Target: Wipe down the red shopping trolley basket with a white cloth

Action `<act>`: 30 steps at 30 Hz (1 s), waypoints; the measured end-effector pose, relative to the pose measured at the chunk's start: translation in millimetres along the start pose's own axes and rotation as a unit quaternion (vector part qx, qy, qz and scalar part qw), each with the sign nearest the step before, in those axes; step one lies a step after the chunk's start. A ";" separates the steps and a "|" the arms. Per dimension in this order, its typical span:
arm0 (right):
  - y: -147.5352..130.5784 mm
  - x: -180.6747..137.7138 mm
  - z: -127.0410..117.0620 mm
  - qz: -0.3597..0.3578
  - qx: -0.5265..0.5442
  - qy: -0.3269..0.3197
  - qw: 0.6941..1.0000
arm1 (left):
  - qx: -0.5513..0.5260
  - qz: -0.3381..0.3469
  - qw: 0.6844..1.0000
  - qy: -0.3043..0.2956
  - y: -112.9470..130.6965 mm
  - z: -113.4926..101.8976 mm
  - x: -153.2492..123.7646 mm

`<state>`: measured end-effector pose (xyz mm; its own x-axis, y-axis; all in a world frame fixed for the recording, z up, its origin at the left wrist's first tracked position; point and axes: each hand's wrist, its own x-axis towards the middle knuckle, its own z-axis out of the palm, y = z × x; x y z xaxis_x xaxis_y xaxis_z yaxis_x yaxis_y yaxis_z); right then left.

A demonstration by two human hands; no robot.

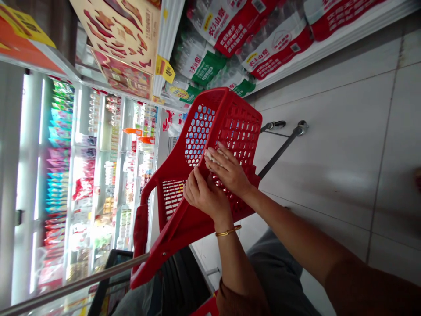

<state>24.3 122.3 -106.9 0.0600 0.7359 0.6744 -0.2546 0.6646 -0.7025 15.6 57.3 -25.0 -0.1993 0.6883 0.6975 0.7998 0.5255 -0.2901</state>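
Observation:
A red plastic shopping cart [177, 232] with a perforated basket stands in front of me; the view is tilted sideways. My left hand [207, 197], with a gold bracelet at the wrist, has its fingers curled over the cart's upper rim. Just beside it, my right hand [230, 175] presses a crumpled whitish cloth [213, 156] against the cart's lattice side. Most of that cloth is hidden under the fingers, so its exact kind is hard to make out.
Shrink-wrapped packs of water bottles [276, 44] fill a low shelf beside the cart. Boxed goods [121, 30] sit above, with a yellow price tag [165, 69]. Bright stocked shelves [85, 175] line the far side. Pale floor tiles [338, 131] lie at the right, near the cart's casters [302, 127].

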 end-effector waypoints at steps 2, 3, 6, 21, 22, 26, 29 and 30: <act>2.3 -5.6 -2.2 0.010 0.010 -0.010 1.000 | 0.000 -0.004 1.000 -0.002 0.2 0.2 -0.8; 4.1 -9.0 -3.5 0.016 0.010 -0.012 1.000 | -0.001 -0.006 1.000 -0.002 0.4 0.2 -1.2; 11.6 -21.1 -7.1 0.034 0.000 -0.010 0.999 | -0.002 -0.013 1.000 -0.005 1.8 -0.1 -1.5; 32.8 -56.4 -16.6 0.082 -0.027 0.036 0.996 | 0.002 -0.015 1.000 0.002 3.5 -0.2 -2.1; 34.4 -59.4 -17.6 0.085 -0.031 0.043 0.995 | 0.002 -0.016 1.000 -0.001 3.9 -0.3 -2.2; 41.0 -71.2 -20.0 0.107 -0.039 0.057 0.992 | 0.003 -0.019 1.000 -0.002 4.8 -0.4 -2.4; 47.0 -80.5 -21.3 0.122 -0.039 0.058 0.990 | 0.004 -0.006 1.000 0.005 4.1 0.1 -2.7; 48.7 -83.3 -21.7 0.125 -0.042 0.056 0.990 | 0.003 -0.003 1.000 0.006 3.8 0.2 -2.8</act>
<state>27.8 96.2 -202.2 0.1136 0.8854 0.4507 -0.1950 0.4647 -0.8637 19.0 57.5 -28.2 -0.1970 0.6786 0.7075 0.7947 0.5332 -0.2901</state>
